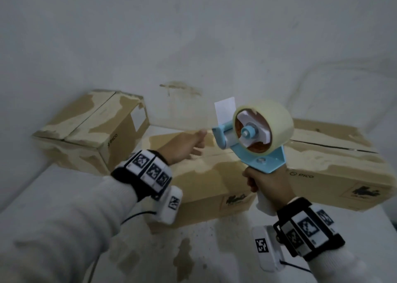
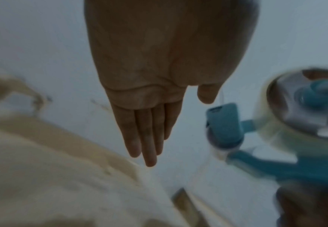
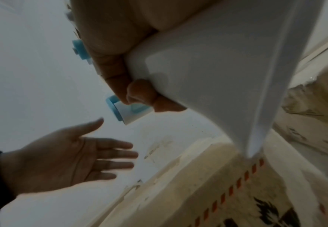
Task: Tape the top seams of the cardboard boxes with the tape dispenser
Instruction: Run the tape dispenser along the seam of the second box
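My right hand (image 1: 263,182) grips the white handle (image 3: 207,73) of a blue tape dispenser (image 1: 255,138), held upright in the air above the boxes. It carries a roll of clear tape (image 1: 277,121), and a short loose end of tape (image 1: 224,108) stands up at its front. My left hand (image 1: 187,146) is raised just left of the dispenser's front, fingers straight and holding nothing (image 2: 145,135). Three worn cardboard boxes sit on the white surface: one at the back left (image 1: 90,130), one in the middle (image 1: 206,183) under my hands, one at the right (image 1: 335,164).
A stained white wall (image 1: 193,46) rises right behind the boxes. The white surface (image 1: 214,250) in front of the middle box has brown stains. The right box shows a dark open seam (image 1: 335,148) along its top.
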